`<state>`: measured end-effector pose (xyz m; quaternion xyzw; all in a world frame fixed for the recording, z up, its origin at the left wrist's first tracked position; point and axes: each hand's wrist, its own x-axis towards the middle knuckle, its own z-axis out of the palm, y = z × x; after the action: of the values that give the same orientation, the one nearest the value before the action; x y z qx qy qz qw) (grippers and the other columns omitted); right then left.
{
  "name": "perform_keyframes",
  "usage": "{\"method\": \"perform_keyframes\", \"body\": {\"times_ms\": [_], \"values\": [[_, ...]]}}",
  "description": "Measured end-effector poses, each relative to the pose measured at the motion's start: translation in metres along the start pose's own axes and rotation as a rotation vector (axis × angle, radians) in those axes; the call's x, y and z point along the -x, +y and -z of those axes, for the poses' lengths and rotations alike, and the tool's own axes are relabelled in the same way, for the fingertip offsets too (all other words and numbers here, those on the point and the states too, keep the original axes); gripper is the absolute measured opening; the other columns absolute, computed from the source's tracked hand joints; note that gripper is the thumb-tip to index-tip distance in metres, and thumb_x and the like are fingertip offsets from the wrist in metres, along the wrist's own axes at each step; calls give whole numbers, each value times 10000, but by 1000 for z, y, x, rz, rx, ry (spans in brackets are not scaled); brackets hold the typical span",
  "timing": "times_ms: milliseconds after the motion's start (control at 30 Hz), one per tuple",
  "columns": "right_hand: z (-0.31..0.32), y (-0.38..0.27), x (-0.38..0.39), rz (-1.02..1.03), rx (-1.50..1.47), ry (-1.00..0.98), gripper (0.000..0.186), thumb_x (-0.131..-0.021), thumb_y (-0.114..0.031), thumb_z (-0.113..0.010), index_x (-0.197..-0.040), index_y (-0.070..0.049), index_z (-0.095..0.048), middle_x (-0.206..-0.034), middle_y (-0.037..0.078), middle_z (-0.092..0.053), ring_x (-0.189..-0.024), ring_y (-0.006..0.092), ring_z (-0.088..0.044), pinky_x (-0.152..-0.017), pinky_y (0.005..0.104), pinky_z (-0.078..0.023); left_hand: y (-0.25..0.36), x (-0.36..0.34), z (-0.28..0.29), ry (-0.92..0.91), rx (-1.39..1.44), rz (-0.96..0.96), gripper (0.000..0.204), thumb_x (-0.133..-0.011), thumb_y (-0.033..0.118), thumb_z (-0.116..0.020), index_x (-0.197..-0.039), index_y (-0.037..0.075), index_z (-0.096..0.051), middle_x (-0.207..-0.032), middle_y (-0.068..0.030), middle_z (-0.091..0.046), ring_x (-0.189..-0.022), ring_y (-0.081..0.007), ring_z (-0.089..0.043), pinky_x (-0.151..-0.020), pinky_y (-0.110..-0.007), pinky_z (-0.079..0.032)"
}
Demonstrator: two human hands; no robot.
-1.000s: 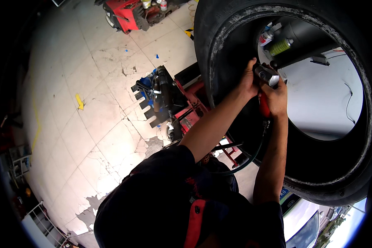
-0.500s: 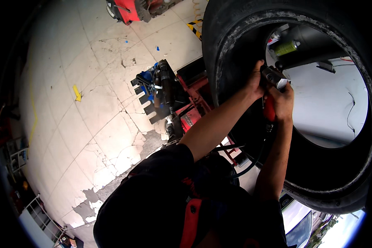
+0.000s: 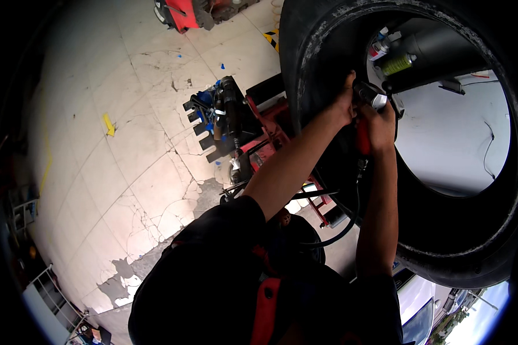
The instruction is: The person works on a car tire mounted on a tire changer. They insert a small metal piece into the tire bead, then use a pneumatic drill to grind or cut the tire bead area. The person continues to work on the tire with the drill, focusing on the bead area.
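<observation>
A big black tyre stands upright on the right, its open middle facing me. Inside it is a red-handled air tool with a dark and silver head, and a black hose runs from its lower end. My right hand is wrapped round the tool's handle just below the head. At the head's left side is my left hand, thumb pointing up, closed against the tool; its other fingers are mostly hidden. Whatever the tool's working end touches is out of sight against the dark inner wall.
Left of the tyre is a red metal stand with a black slotted tool rack holding several tools. Through the tyre show spray cans and a white surface. The black hose loops beside my right forearm. Cracked floor tiles spread leftward.
Both hands and the air tool have moved a little left and up, closer to the tyre's left inner wall. The view has shifted slightly. The grip looks the same.
</observation>
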<state>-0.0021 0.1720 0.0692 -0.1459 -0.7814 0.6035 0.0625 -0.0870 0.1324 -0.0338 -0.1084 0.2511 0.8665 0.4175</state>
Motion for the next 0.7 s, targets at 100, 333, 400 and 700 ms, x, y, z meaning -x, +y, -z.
{"method": "perform_keyframes", "body": {"times_ms": [100, 333, 400, 700], "values": [[0, 2, -2, -74, 13, -97, 296, -679, -82, -583, -957, 13, -548, -709, 58, -575, -575, 145, -548, -526, 273, -450, 10, 20, 3, -167, 14, 15, 629, -802, 728, -359, -842, 155, -618, -742, 1, -616, -593, -157, -554, -398, -284, -358], [0, 20, -24, -168, -37, 36, 221, -696, -151, -600, -837, 19, -592, -699, 91, -610, -572, 169, -575, -534, 292, -453, 1, 8, 0, 83, -66, -88, 488, -759, 678, -527, -716, 194, -579, -589, 64, -521, -408, -99, -375, -357, -238, -235], [-8, 19, -28, -64, 66, 47, 229, -698, -155, -600, -846, 19, -591, -701, 90, -610, -575, 169, -575, -535, 286, -447, 2, 13, -7, 106, -21, -113, 486, -763, 700, -487, -850, 231, -578, -794, 68, -580, -570, -61, -442, -436, -212, -227], [-4, 19, -44, -200, -141, -171, 269, -712, -83, -558, -954, 34, -565, -754, 95, -597, -542, 163, -528, -487, 286, -453, 42, -6, 5, 163, -86, 125, 513, -810, 640, -429, -786, 151, -582, -692, 2, -550, -626, -145, -468, -643, -349, -373]]}}
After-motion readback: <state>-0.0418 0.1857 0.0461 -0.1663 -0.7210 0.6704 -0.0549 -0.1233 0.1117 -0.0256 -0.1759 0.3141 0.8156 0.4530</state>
